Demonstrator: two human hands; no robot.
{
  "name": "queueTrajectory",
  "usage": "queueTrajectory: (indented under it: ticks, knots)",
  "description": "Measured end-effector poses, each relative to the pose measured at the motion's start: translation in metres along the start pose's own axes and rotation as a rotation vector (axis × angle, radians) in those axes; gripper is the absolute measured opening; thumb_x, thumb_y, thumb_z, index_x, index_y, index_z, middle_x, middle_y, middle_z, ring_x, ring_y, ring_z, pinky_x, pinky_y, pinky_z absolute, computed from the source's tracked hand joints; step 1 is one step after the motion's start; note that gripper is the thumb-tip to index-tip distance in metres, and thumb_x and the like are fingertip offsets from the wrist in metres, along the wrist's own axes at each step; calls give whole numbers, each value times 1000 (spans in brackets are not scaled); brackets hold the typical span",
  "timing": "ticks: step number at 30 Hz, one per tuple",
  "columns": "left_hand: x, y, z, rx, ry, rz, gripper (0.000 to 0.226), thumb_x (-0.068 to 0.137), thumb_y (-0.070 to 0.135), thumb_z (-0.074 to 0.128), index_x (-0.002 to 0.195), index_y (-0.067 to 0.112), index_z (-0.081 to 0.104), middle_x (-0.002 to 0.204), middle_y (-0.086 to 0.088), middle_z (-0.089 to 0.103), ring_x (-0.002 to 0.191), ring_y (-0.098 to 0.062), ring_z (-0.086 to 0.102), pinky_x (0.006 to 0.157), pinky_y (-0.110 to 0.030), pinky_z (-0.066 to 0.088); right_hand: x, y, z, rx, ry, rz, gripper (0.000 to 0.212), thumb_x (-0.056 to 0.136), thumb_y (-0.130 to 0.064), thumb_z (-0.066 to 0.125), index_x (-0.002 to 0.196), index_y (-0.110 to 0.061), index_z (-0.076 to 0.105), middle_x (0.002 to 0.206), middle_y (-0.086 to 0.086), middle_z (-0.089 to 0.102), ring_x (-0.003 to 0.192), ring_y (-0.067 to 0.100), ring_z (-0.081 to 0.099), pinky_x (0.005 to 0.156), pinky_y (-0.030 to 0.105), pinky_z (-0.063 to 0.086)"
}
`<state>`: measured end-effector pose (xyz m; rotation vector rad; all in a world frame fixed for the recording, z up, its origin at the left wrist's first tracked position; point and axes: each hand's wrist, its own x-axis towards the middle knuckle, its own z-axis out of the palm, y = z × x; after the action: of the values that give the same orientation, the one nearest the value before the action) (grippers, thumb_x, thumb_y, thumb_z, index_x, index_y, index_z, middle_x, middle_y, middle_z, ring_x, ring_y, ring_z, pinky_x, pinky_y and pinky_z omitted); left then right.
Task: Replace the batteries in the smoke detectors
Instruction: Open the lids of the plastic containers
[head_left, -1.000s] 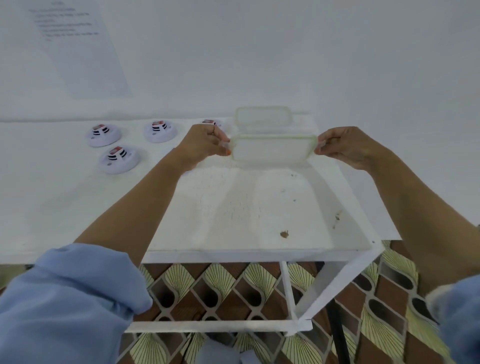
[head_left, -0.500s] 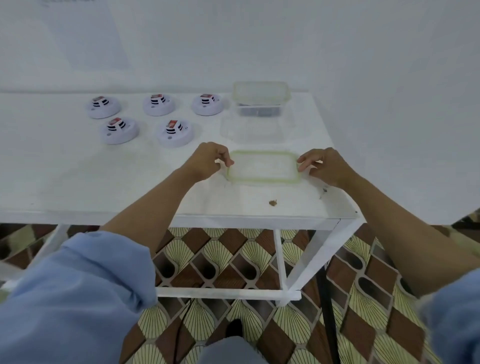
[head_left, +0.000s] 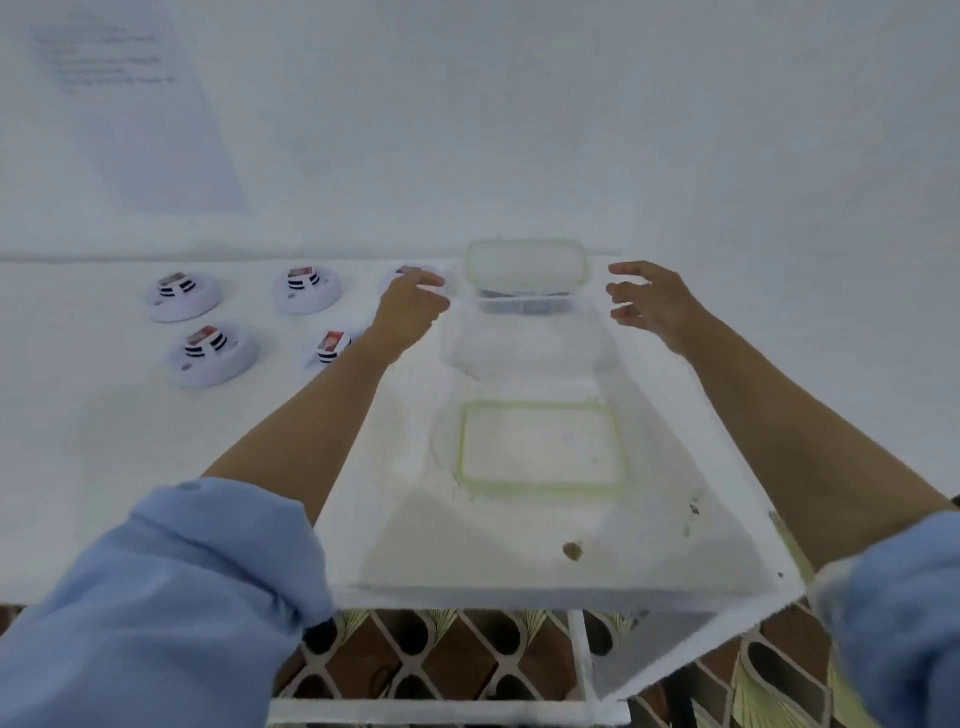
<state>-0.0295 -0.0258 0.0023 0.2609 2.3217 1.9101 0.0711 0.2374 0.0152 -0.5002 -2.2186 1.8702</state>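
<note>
Five detectors (head_left: 183, 296) sit at the left of the counter (head_left: 104, 426). At the back stands a lidded box (head_left: 524, 265) with dark contents, probably batteries. The left hand (head_left: 410, 306) and right hand (head_left: 654, 301) hover on either side of it, fingers spread, holding nothing. The left forearm crosses one detector and could knock it. A hard pull on the lid might spill the box toward the open tub (head_left: 524, 353).

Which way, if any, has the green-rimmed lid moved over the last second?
Yes. The green-rimmed lid came toward the person: away from the lidded container at the back, down flat on the table near the brown stain.
</note>
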Motion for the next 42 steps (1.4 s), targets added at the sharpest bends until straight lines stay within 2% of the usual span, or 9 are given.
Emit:
queueTrajectory:
  ticks: [9,13,19,22,26,30,34,40,42]
  knots:
    - [81,1,24,-91,-177,-282,50,92,23,57,134,7,36,92,-9,51,73,-20,54,72,-27,50,88,-6,12,-64,-78,128,45,94,-22,53,136,-23,39,103,10,52,80,20,53,76,25,50]
    - [105,0,33,-139,-192,-308,52,95,15,52,138,-2,29,113,-18,48,90,-25,56,71,-31,53,117,-9,12,-74,-155,167,52,91,-14,56,139,-21,36,106,12,57,76,21,58,70,30,52]
    - [124,0,36,-230,-296,-339,17,97,4,42,110,2,52,95,-9,58,82,-17,56,66,-25,52,144,-8,-3,-52,-368,297,51,86,-9,63,129,-28,44,101,9,58,87,25,53,76,34,53]
    - [126,1,37,-238,-298,-362,36,97,3,40,132,-5,39,104,-11,57,86,-20,56,72,-28,52,152,-3,-4,-17,-449,310,43,82,-11,66,114,-35,51,110,10,53,95,26,50,89,40,51]
    - [130,4,43,-181,-159,-334,48,95,2,45,140,-3,28,135,-19,44,107,-26,48,91,-32,41,154,-7,-3,-78,-356,267,50,79,-9,69,121,-27,52,81,5,52,60,14,44,54,20,48]
    - [131,14,45,45,-109,-296,50,94,9,50,138,0,28,136,-21,41,98,-28,52,80,-34,49,155,-11,-6,-194,-316,239,44,78,-12,72,117,-23,52,67,4,54,59,14,49,58,24,43]
    - [119,28,45,350,-123,-421,60,94,33,52,134,-5,28,122,-27,53,66,-30,60,64,-39,56,160,-10,-2,-161,-340,185,52,77,-5,70,122,-23,51,96,-1,63,97,16,57,86,31,45]
    - [122,21,49,16,-97,-375,63,78,6,72,125,-1,30,129,-22,47,95,-30,61,46,-22,54,164,-14,3,-215,-270,151,33,84,-14,65,116,-17,58,90,-1,57,76,11,50,65,22,42]
    - [129,13,52,-107,-74,-310,62,84,-3,62,135,-4,28,123,-15,46,110,-27,53,67,-21,56,164,-15,3,-234,-289,191,24,88,-26,61,108,-13,59,84,3,56,69,15,49,64,23,45]
